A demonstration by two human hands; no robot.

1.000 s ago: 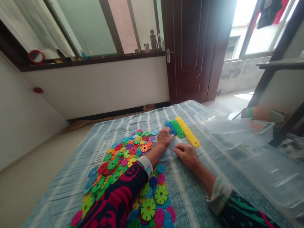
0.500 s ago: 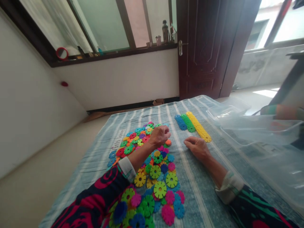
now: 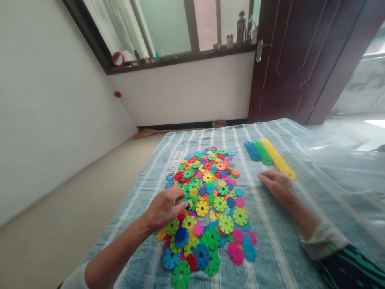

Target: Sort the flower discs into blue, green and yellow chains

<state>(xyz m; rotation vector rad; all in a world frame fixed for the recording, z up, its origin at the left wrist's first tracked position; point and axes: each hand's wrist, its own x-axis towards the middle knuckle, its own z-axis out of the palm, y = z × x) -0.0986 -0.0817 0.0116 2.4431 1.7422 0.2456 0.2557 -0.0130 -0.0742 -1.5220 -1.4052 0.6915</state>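
A heap of coloured plastic snowflake discs (image 3: 210, 196) lies on a blue striped cloth (image 3: 270, 241). My left hand (image 3: 167, 206) rests on the near left side of the heap, its fingers curled and pinched over the discs; what they hold is hidden. My right hand (image 3: 275, 182) lies loosely curled on the cloth to the right of the heap. Just beyond it are three neat rows of discs: blue (image 3: 252, 150), green (image 3: 263, 152) and yellow (image 3: 278, 159).
Clear plastic boxes (image 3: 339, 168) stand blurred at the right edge of the cloth. A dark wooden door (image 3: 288, 60) and a window sill (image 3: 180, 60) with bottles are behind. The bare floor (image 3: 75, 208) lies to the left.
My left hand has drawn back from the far end of the heap near the blue row to its near left side. The view has swung left. My right hand has stayed put.
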